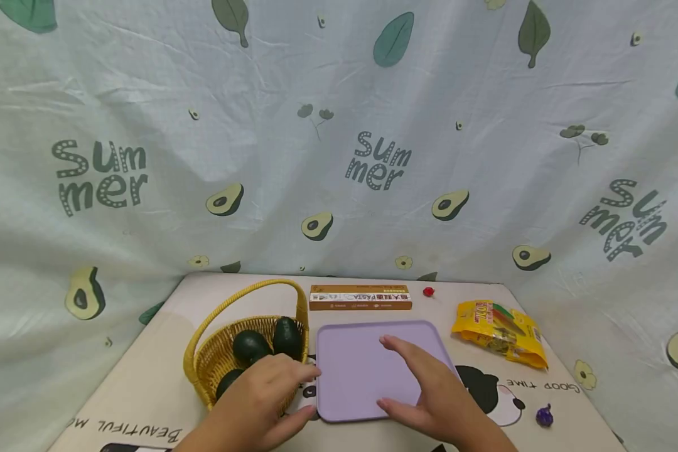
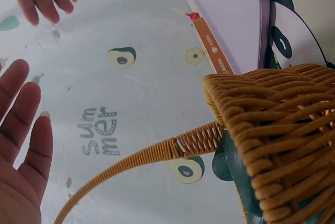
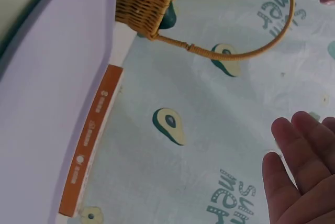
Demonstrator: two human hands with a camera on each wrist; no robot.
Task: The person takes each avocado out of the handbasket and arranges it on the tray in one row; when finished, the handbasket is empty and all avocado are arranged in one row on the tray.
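Observation:
My left hand [image 1: 265,395] hovers by the near side of a yellow wicker basket [image 1: 215,358], fingers relaxed and pointing right, holding nothing. Inside the basket lie dark green avocados [image 1: 251,346], one of them partly hidden by that hand. A lilac tray [image 1: 367,364] stands right of the basket, its surface bare. Over the tray's right edge my right hand [image 1: 429,395] is held with fingers and thumb apart, nothing between them. In the left wrist view the basket's woven wall [image 2: 293,140] fills the lower right, and the left fingers [image 2: 39,145] are spread apart from it.
A long pasta box [image 1: 360,297] lies behind the tray, with a small red object [image 1: 428,292] to its right. Farther right is a yellow plastic food bag [image 1: 500,333]. A small purple object [image 1: 545,415] sits near the right table edge. A printed curtain [image 1: 339,157] hangs behind.

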